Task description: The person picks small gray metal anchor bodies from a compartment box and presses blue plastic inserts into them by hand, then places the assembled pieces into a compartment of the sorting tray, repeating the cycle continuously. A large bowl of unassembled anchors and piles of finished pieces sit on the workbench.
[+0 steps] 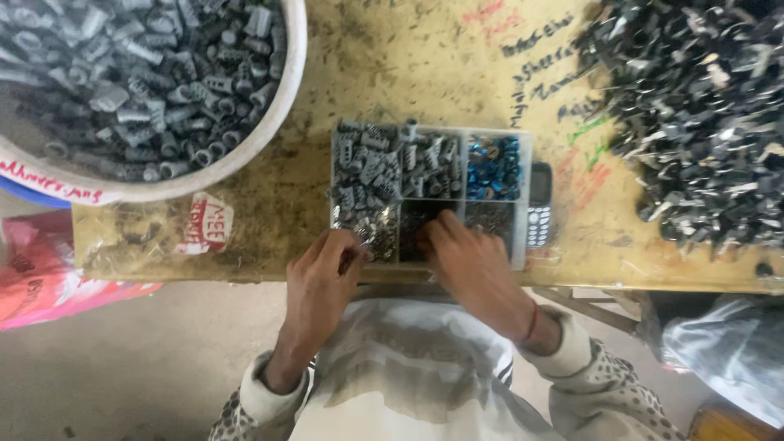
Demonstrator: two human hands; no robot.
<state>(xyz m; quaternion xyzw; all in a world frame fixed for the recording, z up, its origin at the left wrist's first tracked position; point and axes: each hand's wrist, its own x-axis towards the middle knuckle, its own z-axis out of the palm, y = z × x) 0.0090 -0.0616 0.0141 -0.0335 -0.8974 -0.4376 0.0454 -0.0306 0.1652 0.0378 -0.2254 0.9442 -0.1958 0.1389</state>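
Two hands at a clear compartment tray (pixel 523 143) near the bench (pixel 392 57) edge: left hand (pixel 320 282) pinched on a small grey part, right hand (pixel 469 257) fingers down in a dark front compartment, grip unclear. Risks: tray nudged off, parts mixed across compartments, phone (pixel 539 204) knocked.

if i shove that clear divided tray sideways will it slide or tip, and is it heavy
The clear divided tray would likely slide, not tip: it sits low and flat on the wooden table. Probably heavy for its size, since its compartments are packed with small grey metal parts. Both hands, left hand and right hand, rest at its near edge.
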